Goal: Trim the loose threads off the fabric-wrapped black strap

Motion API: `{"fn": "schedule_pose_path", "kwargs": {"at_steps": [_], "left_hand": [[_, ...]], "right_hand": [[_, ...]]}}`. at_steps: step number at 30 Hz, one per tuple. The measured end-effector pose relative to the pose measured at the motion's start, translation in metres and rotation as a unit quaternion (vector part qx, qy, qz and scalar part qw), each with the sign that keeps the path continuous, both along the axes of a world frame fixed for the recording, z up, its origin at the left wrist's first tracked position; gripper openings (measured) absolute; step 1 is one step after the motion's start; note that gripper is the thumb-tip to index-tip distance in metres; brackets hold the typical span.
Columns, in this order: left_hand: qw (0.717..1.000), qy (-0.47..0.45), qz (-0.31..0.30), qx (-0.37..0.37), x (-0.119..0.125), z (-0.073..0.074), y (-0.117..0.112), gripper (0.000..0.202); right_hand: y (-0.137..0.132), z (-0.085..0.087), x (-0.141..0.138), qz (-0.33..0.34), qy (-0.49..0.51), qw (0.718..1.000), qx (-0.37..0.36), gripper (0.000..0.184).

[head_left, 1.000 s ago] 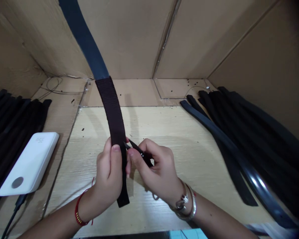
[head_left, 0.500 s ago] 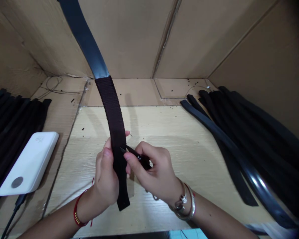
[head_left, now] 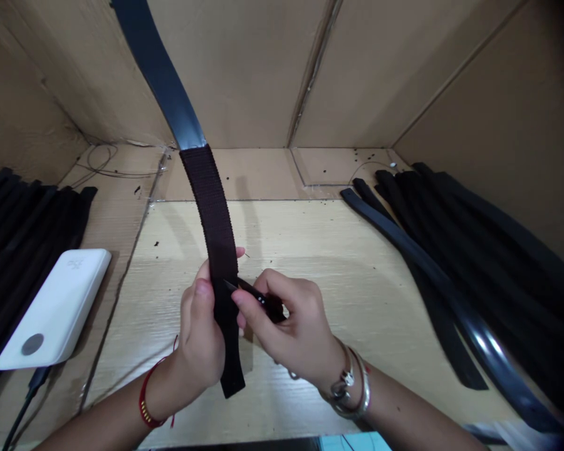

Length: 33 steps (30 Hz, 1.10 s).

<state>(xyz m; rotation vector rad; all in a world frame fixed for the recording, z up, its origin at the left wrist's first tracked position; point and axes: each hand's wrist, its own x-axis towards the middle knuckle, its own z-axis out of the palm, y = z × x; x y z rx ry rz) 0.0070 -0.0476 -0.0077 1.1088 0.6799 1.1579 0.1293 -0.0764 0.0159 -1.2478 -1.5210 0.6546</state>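
Observation:
My left hand (head_left: 201,332) is closed round a dark woven strap (head_left: 211,213), thumb pressed on its face. The strap rises from my hand toward the back wall, where its upper length is smooth and glossy; its cut end hangs below my palm. My right hand (head_left: 286,329) pinches small black thread snips (head_left: 256,296), whose tip rests against the strap's right edge just above my left thumb. A red cord circles my left wrist and silver bangles my right.
A white power bank (head_left: 56,307) with a cable lies at the left beside a pile of black straps (head_left: 23,232). More black straps (head_left: 455,269) lie stacked at the right. Cardboard walls enclose the wooden worktop (head_left: 348,275), dotted with thread bits.
My left hand slid a little down the strap and the snips' tip moved left onto the strap's edge. The strap's hanging end shifted slightly.

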Motion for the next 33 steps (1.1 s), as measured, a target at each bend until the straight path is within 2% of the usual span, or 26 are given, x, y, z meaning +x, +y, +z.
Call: {"fn": "schedule_pose_path", "kwargs": {"at_steps": [7,16,21,24,28,33], "left_hand": [[0.999,-0.005,-0.03,0.018,-0.003,-0.003,-0.003,0.051],[0.998,0.017,-0.052,0.017,-0.002,-0.015,-0.012,0.042],[0.998,0.0,-0.054,-0.008,-0.002,-0.014,-0.013,0.039],[0.998,-0.012,-0.042,-0.039,-0.001,-0.007,-0.011,0.041],[0.999,0.025,0.015,-0.042,-0.001,0.002,-0.004,0.04],[0.998,0.015,0.031,-0.043,-0.001,0.002,0.001,0.043]], "right_hand": [[-0.001,-0.001,-0.002,-0.008,0.005,1.0,-0.006,0.029],[-0.005,-0.001,-0.003,-0.039,-0.054,0.998,0.02,0.027],[-0.002,-0.001,-0.004,-0.032,-0.002,0.999,-0.012,0.029],[-0.001,0.001,-0.003,-0.012,0.022,0.999,-0.02,0.028],[-0.003,0.004,0.0,0.013,0.016,0.999,-0.048,0.03],[-0.001,0.002,0.001,0.005,0.032,0.999,-0.044,0.029]]}}
